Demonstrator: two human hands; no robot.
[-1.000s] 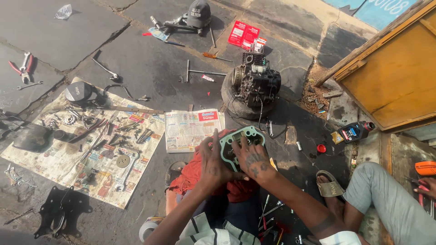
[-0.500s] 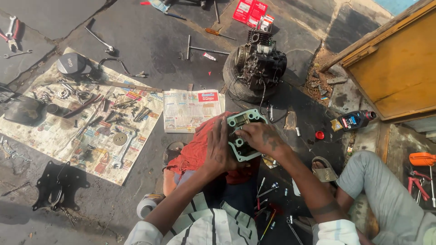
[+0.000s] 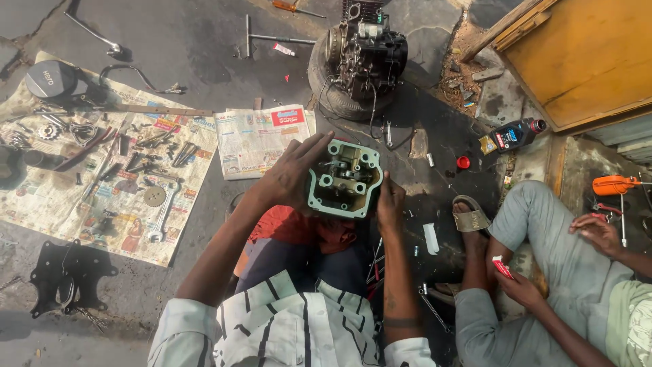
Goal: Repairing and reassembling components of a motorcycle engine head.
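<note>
Both of my hands hold up a square metal engine cylinder head (image 3: 343, 178) with a pale green gasket rim, its open face turned toward me. My left hand (image 3: 288, 173) wraps its left side with fingers spread over the top edge. My right hand (image 3: 389, 204) grips its right side from below. Under it lies a red cloth (image 3: 292, 228) on my lap.
A motorcycle engine block (image 3: 363, 54) rests on a tyre ahead. Newspaper (image 3: 102, 170) at left carries several bolts, spanners and small parts; a folded newspaper (image 3: 261, 139) lies nearer. An oil bottle (image 3: 513, 134) and red cap (image 3: 462, 162) lie right. Another person (image 3: 543, 272) sits at right.
The view has tilted down and closer. My hands turned the cylinder head so its open face shows fully, and my right hand shifted from its top to its right side.
</note>
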